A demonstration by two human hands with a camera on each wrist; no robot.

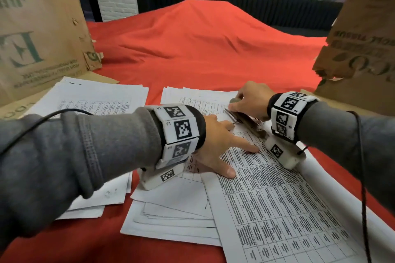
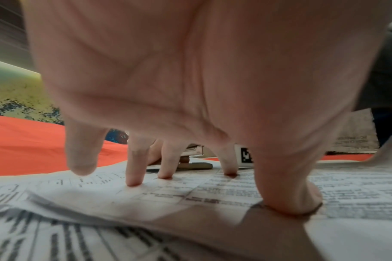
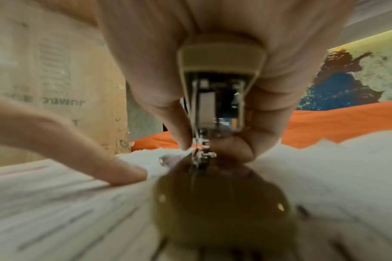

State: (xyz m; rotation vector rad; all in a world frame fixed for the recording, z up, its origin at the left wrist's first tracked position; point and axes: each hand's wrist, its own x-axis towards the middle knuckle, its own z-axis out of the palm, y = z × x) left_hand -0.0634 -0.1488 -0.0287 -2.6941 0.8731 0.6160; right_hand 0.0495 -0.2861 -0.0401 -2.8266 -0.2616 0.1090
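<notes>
Closest to me in the head view is the left sleeve (image 1: 85, 156). Past it the left hand (image 1: 215, 147) lies flat, fingers straight and spread, pressing the printed sheets (image 1: 267, 198) onto the red cloth (image 1: 203, 49). The stapler (image 1: 245, 120) sits at the sheets' far corner, just beyond the left fingertips. Its long axis slants from its mouth at far left back toward the right wrist. The right hand (image 1: 252, 102) is curled over it, so that hand has the tool. A cardboard box (image 1: 363, 49) stands near that wrist on the right; I judge the open room lies ahead over the cloth.

From the left wrist, the palm (image 2: 168, 70) fills the top. The fingertips (image 2: 134, 178) and thumb (image 2: 291, 199) touch paper and hold nothing. The stapler shows low between the fingers, straight ahead.

From the right wrist, the stapler's blurred rear is nearest, its axis pointing dead ahead, with thumb and fingers wrapped round both flanks. Its mouth sits over the paper edge, though I cannot tell whether it bites. One left finger presses just beside it, so I judge the next move to be a straight downward squeeze
</notes>
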